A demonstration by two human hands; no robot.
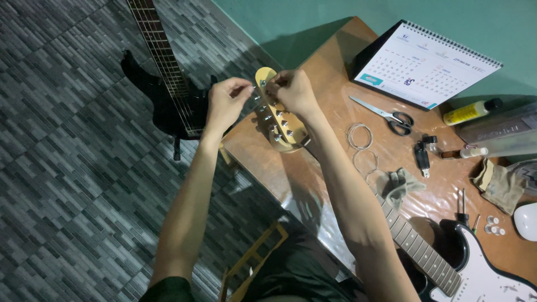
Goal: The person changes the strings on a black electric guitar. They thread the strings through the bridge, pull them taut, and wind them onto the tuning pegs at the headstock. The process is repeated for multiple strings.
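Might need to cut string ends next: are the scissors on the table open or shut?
Shut. The scissors lie flat on the brown table by the calendar, blades together in one line.

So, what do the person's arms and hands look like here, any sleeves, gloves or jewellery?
Both arms are bare from the hands up past the elbows: no sleeves reach them. The left hand and right hand wear no gloves, and no watch, bracelet or ring shows on either. Dark green cloth shows at the lower edge of the view near the left upper arm, probably a short-sleeved top.
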